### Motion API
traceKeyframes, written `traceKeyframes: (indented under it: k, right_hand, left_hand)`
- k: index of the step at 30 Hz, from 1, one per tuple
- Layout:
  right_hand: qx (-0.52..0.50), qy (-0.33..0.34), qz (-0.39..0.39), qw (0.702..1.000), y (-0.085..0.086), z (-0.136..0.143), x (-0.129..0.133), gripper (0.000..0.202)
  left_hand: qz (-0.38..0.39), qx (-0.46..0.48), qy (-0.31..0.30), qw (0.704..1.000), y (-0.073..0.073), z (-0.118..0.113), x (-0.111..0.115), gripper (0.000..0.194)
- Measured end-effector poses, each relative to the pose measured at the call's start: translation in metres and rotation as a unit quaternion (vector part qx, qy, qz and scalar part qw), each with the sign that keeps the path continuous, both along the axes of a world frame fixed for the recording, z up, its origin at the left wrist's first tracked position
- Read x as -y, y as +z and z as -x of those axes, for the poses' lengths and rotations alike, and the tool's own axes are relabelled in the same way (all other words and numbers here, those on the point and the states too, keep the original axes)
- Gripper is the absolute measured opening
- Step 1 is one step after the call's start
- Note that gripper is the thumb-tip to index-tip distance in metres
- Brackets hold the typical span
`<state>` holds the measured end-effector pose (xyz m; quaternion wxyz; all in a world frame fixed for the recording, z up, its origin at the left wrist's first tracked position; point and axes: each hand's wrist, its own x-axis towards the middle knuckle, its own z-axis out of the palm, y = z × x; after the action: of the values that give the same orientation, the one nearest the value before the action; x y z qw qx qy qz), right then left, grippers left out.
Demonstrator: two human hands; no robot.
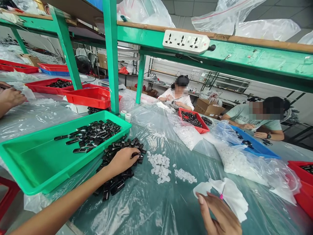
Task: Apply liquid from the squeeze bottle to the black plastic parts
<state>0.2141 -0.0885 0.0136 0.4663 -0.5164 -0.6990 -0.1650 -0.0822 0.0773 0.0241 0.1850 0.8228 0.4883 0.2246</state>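
On the plastic-covered table [151, 209], the left hand [123, 160] is curling its fingers down onto a pile of black pieces [122, 163] beside a green tray [36, 163], pinching one. Lower right, the right hand [220, 215] is gripping a pink-tipped stick [222, 195] pointing up against white cloth [232, 195]. White bits [160, 164] are lying between.

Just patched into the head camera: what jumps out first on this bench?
The bright green tray at left, holding small black pieces. Beside it the left hand rests on a heap of black pieces on the plastic sheet. Low right, the right hand touches a white cloth, near little white bits.
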Motion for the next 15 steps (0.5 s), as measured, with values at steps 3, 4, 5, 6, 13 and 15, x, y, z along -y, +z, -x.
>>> traceKeyframes:
  k: [3,4,5,6,13,15]
  right_hand:
    - [-0.045,-0.151,0.029,0.987,0.007,-0.017,0.003,0.014]
    - [-0.069,-0.216,0.071,0.971,0.01,-0.025,0.004,0.022]
    - [-0.099,-0.274,0.126,0.948,0.014,-0.034,0.003,0.028]
    - [-0.135,-0.307,0.185,0.924,0.017,-0.042,0.003,0.034]
    - [-0.281,-0.145,0.369,0.874,0.008,-0.081,-0.003,0.062]
    - [-0.296,-0.124,0.394,0.862,-0.006,-0.08,-0.004,0.059]
  left_hand:
    - [0.194,0.216,-0.047,0.956,0.004,-0.01,0.002,0.036]
    - [0.258,0.28,-0.06,0.923,0.005,-0.015,0.003,0.039]
    - [0.308,0.326,-0.071,0.891,0.006,-0.019,0.005,0.04]
    - [0.345,0.362,-0.079,0.863,0.006,-0.023,0.007,0.04]
    - [0.457,0.448,-0.111,0.761,0.001,-0.053,0.024,0.034]
    - [0.474,0.449,-0.115,0.748,0.0,-0.06,0.028,0.033]
